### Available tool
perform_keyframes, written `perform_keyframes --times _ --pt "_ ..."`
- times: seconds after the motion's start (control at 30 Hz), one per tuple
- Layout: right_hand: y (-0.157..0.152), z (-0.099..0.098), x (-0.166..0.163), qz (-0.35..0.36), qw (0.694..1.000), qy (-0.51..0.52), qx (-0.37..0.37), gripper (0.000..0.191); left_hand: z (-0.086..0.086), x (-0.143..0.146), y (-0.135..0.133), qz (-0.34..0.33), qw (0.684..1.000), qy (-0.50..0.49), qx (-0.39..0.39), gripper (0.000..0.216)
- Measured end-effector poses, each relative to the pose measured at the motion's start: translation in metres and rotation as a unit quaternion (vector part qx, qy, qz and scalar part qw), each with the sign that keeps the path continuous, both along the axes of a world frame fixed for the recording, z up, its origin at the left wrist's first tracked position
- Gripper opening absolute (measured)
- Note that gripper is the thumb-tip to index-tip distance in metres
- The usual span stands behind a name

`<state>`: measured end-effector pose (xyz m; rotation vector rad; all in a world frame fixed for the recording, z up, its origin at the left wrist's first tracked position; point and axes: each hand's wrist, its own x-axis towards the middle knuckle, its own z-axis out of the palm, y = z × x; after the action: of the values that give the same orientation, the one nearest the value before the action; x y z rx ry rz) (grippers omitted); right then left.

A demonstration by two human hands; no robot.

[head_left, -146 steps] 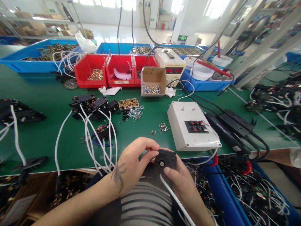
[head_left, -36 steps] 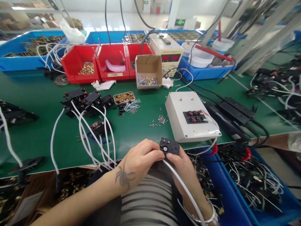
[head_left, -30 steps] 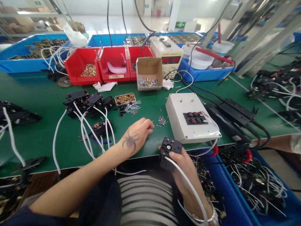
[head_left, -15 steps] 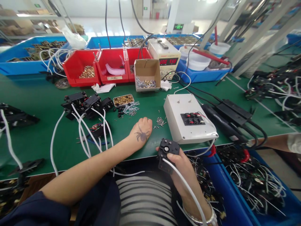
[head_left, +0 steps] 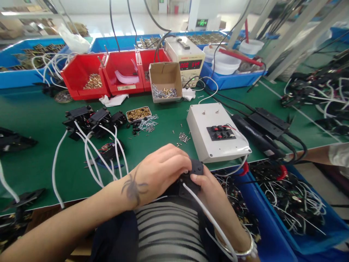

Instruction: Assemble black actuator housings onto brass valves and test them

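My right hand [head_left: 215, 194] grips a black plastic housing [head_left: 197, 167] over my lap, in front of the bench edge. Its thumb presses on the face of the part. A white cable [head_left: 207, 211] runs out of the housing and down past my right wrist. My left hand [head_left: 166, 169] lies over the left side of the housing, thumb and fingers pinched together at its face. Whatever that pinch contains is too small and covered to make out. Beyond the hands, a small pile of screws [head_left: 183, 137] is on the green bench top [head_left: 160, 140].
A white switch box [head_left: 220, 145] stands right of the screws. Black assemblies [head_left: 95, 118] with white cables lie to the left. Red bins [head_left: 122, 87], a cardboard box [head_left: 165, 82] and a power supply [head_left: 188, 54] line the back. Blue crates [head_left: 305, 236] sit below right.
My left hand has come from beside the screw pile back to the housing and now pinches at its face. The right hand still holds the housing. The view has shifted slightly.
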<state>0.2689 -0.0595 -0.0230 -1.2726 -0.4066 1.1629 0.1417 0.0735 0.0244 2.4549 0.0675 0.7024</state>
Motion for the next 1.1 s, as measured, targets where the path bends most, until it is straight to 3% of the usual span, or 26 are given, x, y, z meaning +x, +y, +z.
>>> perform_keyframes --times 0.1,0.2,0.5,0.67,0.8,0.93,1.03,1.1 --pt "0.000 0.002 -0.001 0.040 0.998 -0.049 0.012 0.027 0.009 -0.010 -0.005 -0.088 0.995 0.031 0.025 0.016" --pt "0.001 0.001 -0.002 0.062 0.996 -0.062 0.022 0.027 0.010 -0.011 -0.004 -0.111 0.990 0.057 0.066 0.022" --pt "0.003 -0.001 -0.001 0.089 0.994 -0.061 0.022 0.028 0.018 -0.008 -0.009 -0.099 0.981 0.070 0.153 0.042" --pt "0.004 -0.001 -0.001 0.096 0.993 -0.062 0.026 0.028 0.009 -0.009 -0.013 -0.068 0.984 0.039 0.160 0.046" --pt "0.006 0.001 -0.002 0.101 0.993 -0.063 0.024 0.027 0.005 -0.011 -0.013 -0.084 0.982 0.043 0.166 0.043" --pt "0.005 0.003 -0.001 0.088 0.995 -0.046 0.018 0.025 0.006 -0.018 -0.009 -0.075 0.988 0.064 0.116 0.028" --pt "0.001 0.002 0.000 0.075 0.997 -0.025 0.011 0.028 0.002 -0.025 -0.011 0.084 0.993 0.088 0.002 0.017" --pt "0.000 0.001 -0.002 0.084 0.996 -0.025 0.013 0.031 -0.006 -0.027 -0.017 0.141 0.971 0.124 -0.148 0.034"
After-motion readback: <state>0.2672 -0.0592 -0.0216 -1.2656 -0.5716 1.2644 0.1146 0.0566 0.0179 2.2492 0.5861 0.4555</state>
